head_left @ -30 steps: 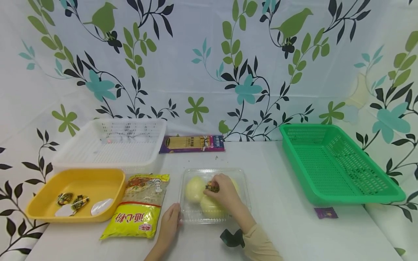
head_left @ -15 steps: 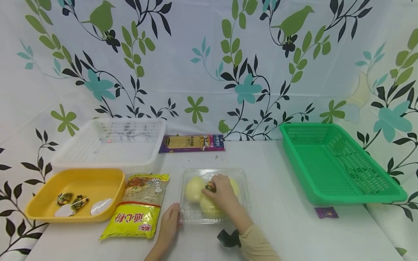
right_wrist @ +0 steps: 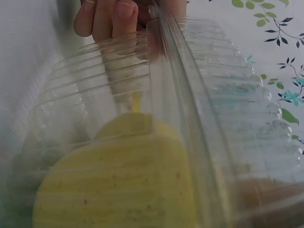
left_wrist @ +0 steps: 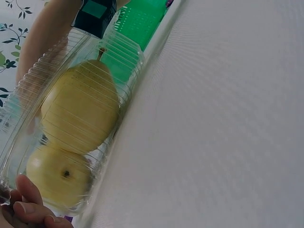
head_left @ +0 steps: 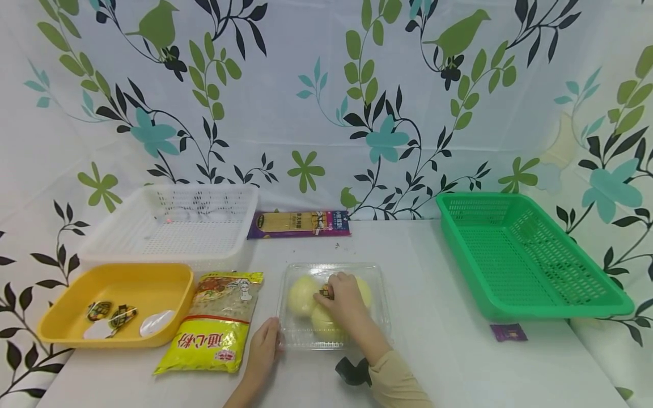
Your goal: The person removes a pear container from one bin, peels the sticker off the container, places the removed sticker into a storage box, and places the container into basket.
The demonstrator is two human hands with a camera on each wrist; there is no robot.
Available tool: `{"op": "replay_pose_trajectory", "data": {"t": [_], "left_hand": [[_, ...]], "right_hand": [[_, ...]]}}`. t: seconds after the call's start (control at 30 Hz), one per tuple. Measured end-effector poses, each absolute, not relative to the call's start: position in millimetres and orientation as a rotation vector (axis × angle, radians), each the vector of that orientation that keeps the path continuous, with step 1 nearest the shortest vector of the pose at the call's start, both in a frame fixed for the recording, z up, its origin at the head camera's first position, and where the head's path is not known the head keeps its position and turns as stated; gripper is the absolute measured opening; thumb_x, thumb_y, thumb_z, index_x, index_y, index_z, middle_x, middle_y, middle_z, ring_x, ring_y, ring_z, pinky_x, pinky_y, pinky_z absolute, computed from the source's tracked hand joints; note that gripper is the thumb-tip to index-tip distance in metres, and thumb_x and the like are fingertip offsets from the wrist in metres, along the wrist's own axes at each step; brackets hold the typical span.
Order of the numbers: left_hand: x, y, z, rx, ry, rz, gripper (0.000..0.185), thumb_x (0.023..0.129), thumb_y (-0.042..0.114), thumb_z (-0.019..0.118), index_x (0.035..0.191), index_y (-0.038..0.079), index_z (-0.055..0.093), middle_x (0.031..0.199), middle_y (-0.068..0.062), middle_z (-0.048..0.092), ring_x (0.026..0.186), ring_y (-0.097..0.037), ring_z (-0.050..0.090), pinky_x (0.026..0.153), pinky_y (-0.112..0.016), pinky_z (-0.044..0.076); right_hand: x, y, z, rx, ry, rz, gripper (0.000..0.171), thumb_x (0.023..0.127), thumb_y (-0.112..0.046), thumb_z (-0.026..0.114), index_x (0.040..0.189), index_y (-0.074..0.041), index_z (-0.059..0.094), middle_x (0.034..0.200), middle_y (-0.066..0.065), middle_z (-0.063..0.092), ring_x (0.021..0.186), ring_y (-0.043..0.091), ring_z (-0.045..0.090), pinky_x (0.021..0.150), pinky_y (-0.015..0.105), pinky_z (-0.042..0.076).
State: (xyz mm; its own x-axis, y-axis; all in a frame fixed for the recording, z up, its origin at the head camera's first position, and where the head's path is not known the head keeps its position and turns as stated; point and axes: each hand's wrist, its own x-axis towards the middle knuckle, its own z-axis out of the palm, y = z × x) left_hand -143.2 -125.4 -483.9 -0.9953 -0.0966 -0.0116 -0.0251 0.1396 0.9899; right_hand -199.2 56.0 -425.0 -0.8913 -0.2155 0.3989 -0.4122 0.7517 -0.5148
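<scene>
A clear plastic clamshell box [head_left: 377, 283] with yellow pears [head_left: 301, 294] lies at the middle of the table. My right hand [head_left: 343, 297] rests on its lid, fingers curled and pinching a small dark label [head_left: 325, 293]. My left hand [head_left: 265, 344] grips the box's front left corner. In the left wrist view two pears [left_wrist: 80, 107] show through the ribbed box wall [left_wrist: 126, 57], with my left hand's fingertips [left_wrist: 28, 202] at the bottom left. In the right wrist view one pear [right_wrist: 118, 190] fills the box [right_wrist: 209, 95], and the left hand's fingers [right_wrist: 109, 14] hold its far edge.
A yellow noodle packet [head_left: 216, 328] lies left of the box. Beside it a yellow tray [head_left: 153, 277] holds small labels. Behind are a white basket [head_left: 173, 226] and a flat purple pack [head_left: 298, 222]. On the right are a green basket [head_left: 530, 255] and a small purple sachet [head_left: 509, 332].
My right hand has slid slightly left across the lid and covers more of the dark label. The left hand and the box have stayed put.
</scene>
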Motion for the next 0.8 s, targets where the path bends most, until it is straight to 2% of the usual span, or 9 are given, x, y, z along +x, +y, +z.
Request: {"op": "replay_pose_trajectory", "data": {"t": [0.3, 0.5, 0.7, 0.8], "left_hand": [[-144.0, -126.0, -481.8, 0.143, -2.349, -2.038, 0.032, 0.098, 0.015, 0.035, 0.070, 0.003, 0.041, 0.058, -0.002, 0.038, 0.049, -0.010, 0.038, 0.045, -0.022, 0.034], [-144.2, -125.9, -481.1, 0.146, -2.351, -2.044, 0.031, 0.098, 0.014, 0.035, 0.070, 0.003, 0.041, 0.057, -0.002, 0.038, 0.048, -0.010, 0.037, 0.045, -0.021, 0.033], [-143.3, -125.3, -484.8, 0.123, -2.343, -2.013, 0.033, 0.098, 0.019, 0.035, 0.071, 0.003, 0.041, 0.057, -0.002, 0.038, 0.049, -0.010, 0.037, 0.044, -0.022, 0.033], [-143.3, -125.1, -486.3, 0.124, -2.333, -2.007, 0.033, 0.098, 0.021, 0.035, 0.071, 0.003, 0.041, 0.057, -0.002, 0.038, 0.049, -0.010, 0.037, 0.044, -0.022, 0.033]], "right_hand": [[-199.9, 55.8, -425.2, 0.485, -2.587, 0.850, 0.031, 0.072, -0.011, 0.067, 0.059, -0.012, 0.038, 0.060, -0.005, 0.031, 0.059, 0.014, 0.031, 0.055, 0.025, 0.030], [-200.9, 57.4, -425.0, 0.496, -2.574, 0.854, 0.030, 0.076, -0.008, 0.063, 0.059, -0.012, 0.038, 0.060, -0.005, 0.033, 0.058, 0.013, 0.032, 0.054, 0.024, 0.030], [-200.5, 58.0, -426.7, 0.469, -2.608, 0.927, 0.037, 0.075, -0.024, 0.071, 0.062, -0.011, 0.040, 0.062, -0.004, 0.033, 0.061, 0.014, 0.032, 0.055, 0.024, 0.030], [-200.4, 57.8, -427.2, 0.477, -2.592, 0.925, 0.036, 0.074, -0.022, 0.072, 0.062, -0.011, 0.040, 0.063, -0.004, 0.033, 0.061, 0.014, 0.032, 0.055, 0.024, 0.031]]}}
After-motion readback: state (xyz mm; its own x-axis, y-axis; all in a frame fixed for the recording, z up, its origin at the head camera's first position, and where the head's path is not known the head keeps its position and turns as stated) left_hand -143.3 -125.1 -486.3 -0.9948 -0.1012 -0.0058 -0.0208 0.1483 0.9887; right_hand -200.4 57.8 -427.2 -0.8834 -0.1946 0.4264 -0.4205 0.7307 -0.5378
